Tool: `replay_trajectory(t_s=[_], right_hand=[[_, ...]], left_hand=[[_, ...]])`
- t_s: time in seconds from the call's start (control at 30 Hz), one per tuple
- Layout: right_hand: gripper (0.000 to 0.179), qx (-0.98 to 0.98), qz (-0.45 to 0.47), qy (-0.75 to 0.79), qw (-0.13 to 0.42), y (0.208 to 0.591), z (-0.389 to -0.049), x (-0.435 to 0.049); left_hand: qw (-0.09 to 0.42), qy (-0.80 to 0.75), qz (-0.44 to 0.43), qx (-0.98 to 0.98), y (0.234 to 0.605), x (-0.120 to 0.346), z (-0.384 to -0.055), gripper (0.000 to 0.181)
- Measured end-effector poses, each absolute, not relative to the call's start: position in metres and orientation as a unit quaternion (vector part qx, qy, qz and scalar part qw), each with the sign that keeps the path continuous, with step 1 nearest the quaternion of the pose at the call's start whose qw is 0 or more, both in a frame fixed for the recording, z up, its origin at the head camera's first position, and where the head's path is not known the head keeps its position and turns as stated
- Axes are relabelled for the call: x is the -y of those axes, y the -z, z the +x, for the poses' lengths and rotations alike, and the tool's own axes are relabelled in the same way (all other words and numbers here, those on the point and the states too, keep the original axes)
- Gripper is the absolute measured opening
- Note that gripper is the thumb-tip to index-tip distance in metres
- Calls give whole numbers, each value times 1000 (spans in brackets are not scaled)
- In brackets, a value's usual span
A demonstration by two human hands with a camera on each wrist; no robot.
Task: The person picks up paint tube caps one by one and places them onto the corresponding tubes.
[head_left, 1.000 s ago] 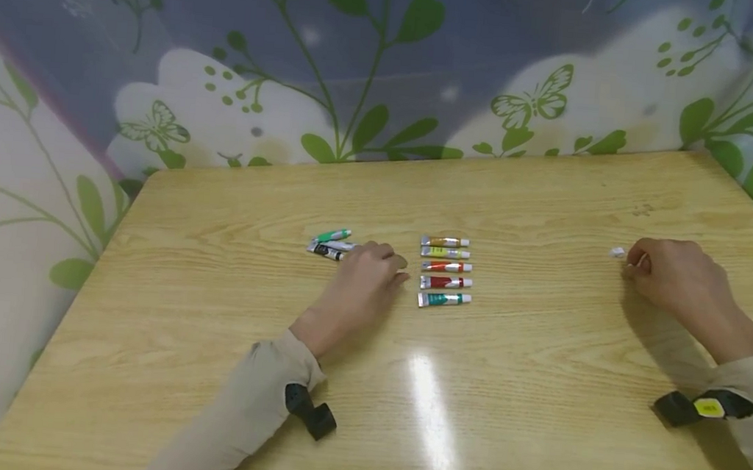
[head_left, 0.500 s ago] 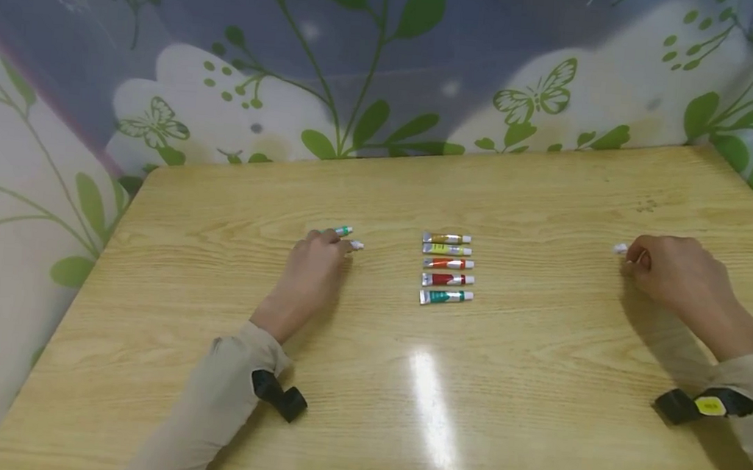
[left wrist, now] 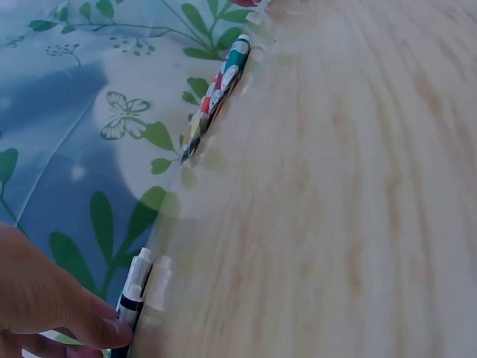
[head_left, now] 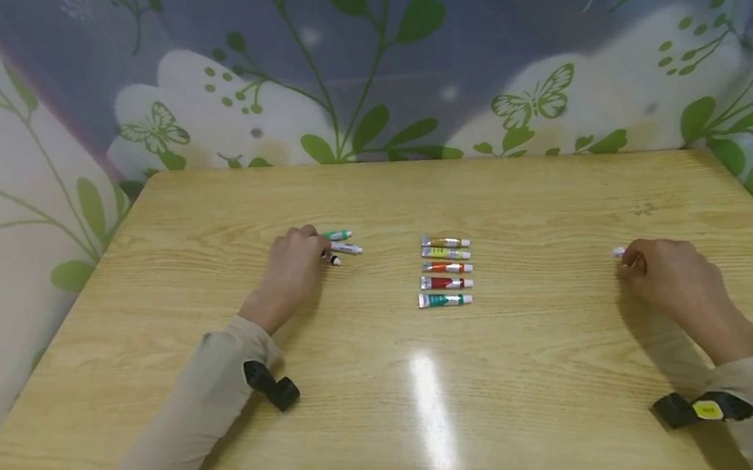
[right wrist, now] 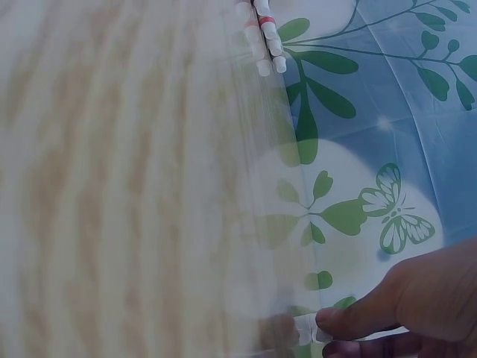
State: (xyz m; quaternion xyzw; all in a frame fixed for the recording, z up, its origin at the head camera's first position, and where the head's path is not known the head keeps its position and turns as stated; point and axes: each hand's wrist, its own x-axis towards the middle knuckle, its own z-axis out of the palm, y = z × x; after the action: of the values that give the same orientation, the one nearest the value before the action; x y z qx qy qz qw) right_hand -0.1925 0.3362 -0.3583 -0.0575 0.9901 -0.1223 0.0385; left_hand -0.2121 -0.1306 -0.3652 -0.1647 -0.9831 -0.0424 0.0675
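My left hand (head_left: 289,269) is at the left cluster, with thumb and fingers pinching a black paint tube (left wrist: 131,306); most of that tube is hidden behind the hand. Close beyond it lie a white paint tube (head_left: 348,248) and a light green paint tube (head_left: 338,235), both partly covered by the fingers. Over on the right, my right hand (head_left: 668,276) pinches a small thing with a white, cap-like end (right wrist: 304,328). That white end pokes out leftward from the fingertips; the rest is hidden, so I cannot tell what it is.
Between the hands, several paint tubes lie in a neat column, caps to the right: ochre (head_left: 445,242), yellow (head_left: 445,253), orange (head_left: 447,268), dark red (head_left: 446,284) and teal (head_left: 444,301). A leaf-patterned cloth (head_left: 390,66) rises behind the wooden table (head_left: 536,395).
My left hand has moved left from beside the column to the loose cluster and taken hold of the black paint tube. The right hand has stayed almost still.
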Motion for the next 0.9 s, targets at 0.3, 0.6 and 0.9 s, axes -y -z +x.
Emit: replay_trajectory(t_s=[0.3,0.6,0.9], right_hand=[[20,-986,-87,144,-8,360,-192,-333],[13,-980,-118,156,-40,357,-190,-325],[12,-971,-132,199,-20,339,-181,-300]], left_hand=[[14,2,-172,985,366,130,-213,17],[31,4,-187,982,361,124,-206,11],[61,75,-225,970,340,111,-194,4]])
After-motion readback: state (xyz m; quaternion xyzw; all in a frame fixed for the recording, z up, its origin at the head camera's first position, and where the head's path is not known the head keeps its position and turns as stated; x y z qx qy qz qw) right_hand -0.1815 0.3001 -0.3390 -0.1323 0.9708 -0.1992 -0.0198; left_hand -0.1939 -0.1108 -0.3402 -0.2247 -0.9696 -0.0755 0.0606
